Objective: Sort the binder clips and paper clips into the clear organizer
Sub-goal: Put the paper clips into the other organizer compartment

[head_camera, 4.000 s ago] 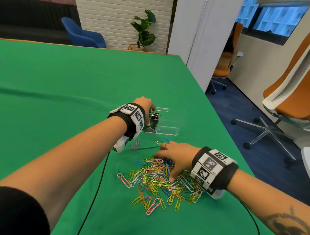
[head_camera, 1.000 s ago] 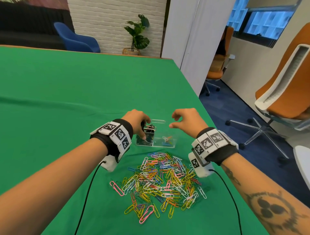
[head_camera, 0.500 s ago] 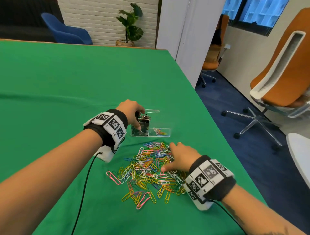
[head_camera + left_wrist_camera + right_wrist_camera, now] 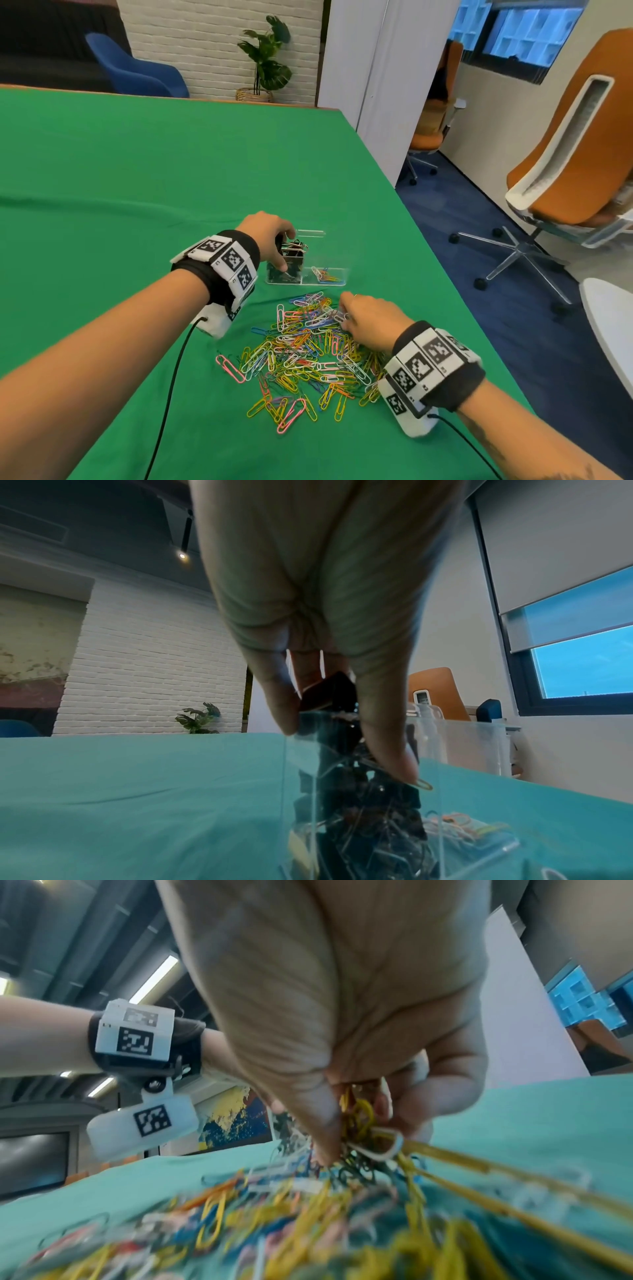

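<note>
A clear organizer [image 4: 334,281] stands on the green cloth. Its tall left compartment is packed with black binder clips [image 4: 292,254], and the low right one holds a few coloured paper clips [image 4: 325,274]. My left hand [image 4: 279,246] grips the tall compartment, thumb and fingers over its walls [image 4: 472,750] and against the binder clips [image 4: 359,818]. Nearer me lies a big pile of coloured paper clips [image 4: 301,356]. My right hand [image 4: 344,313] is at the pile's far edge. In the right wrist view its curled fingers [image 4: 414,1110] pinch a bunch of paper clips [image 4: 359,1118].
The table's right edge [image 4: 404,212] runs close beside the organizer, with blue floor below. An orange office chair [image 4: 561,178] and a white tabletop [image 4: 609,329] stand to the right. Black cables [image 4: 171,377] trail from both wristbands. Green cloth stretches away to the left and beyond.
A second ago my right hand hovered over the organizer. It came down onto the pile and its fingers have now closed on a bunch of clips. My left hand stayed on the organizer.
</note>
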The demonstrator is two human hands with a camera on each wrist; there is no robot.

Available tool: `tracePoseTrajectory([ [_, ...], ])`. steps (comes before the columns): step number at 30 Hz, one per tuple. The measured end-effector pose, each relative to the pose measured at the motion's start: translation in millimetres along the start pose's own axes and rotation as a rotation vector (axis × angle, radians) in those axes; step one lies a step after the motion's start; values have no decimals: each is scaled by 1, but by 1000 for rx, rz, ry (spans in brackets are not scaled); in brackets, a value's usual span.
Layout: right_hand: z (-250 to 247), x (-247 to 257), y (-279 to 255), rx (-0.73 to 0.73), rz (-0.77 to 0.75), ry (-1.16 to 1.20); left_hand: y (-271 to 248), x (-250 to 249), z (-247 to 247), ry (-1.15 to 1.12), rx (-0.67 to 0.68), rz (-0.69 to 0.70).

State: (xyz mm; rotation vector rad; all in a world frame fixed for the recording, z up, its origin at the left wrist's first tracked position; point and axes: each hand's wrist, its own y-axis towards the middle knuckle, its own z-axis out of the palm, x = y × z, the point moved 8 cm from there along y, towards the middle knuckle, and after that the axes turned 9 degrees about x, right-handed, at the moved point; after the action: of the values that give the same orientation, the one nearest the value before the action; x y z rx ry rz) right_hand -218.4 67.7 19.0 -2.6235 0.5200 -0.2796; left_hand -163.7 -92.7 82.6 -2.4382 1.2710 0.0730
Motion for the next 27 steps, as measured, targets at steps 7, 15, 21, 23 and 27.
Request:
tracePoseTrajectory([
  [7, -77, -9, 3, -188, -26, 105, 2, -1, 0, 8, 12, 1],
  [15, -108, 4, 46, -248, -16, -197, 4, 1, 1, 5, 0, 1],
  [21, -117, 9, 52, -267, -36, -176, 6, 1, 0, -7, 1, 1],
  [23, -120, 9, 51, -309, -68, -38, 6, 2, 0, -9, -2, 1],
  [27, -120, -2, 41, -319, -103, 210, 6, 3, 1, -21, -2, 1],
])
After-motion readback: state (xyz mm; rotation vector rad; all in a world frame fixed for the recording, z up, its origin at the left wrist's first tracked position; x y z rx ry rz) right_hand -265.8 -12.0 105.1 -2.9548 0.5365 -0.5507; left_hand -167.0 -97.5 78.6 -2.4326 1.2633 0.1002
